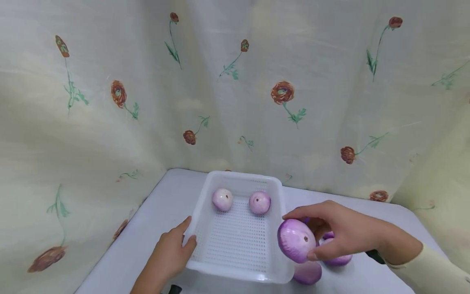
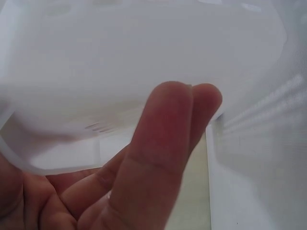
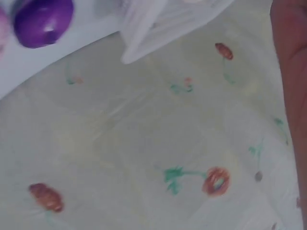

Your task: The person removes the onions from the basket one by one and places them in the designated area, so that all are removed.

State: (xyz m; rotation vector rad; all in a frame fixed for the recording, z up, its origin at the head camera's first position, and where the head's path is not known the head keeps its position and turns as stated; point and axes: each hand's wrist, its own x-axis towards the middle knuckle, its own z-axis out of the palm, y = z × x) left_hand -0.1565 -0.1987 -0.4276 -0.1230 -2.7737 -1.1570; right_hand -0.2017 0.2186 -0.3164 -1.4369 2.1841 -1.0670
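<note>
A white perforated plastic basket stands on the table with two purple-white onions inside, a left onion and a right onion, both toward its far end. My left hand grips the basket's left rim, the thumb over the edge. In the left wrist view its fingers show close up against the white plastic. Just over the basket's right wall, my right hand holds a purple onion between thumb and fingers. The right wrist view shows only a strip of that hand along its right edge.
Right of the basket, more onions lie on the white table: one onion close to its near right corner, others under my right hand, such as the onion. A flower-patterned curtain hangs behind and along the sides.
</note>
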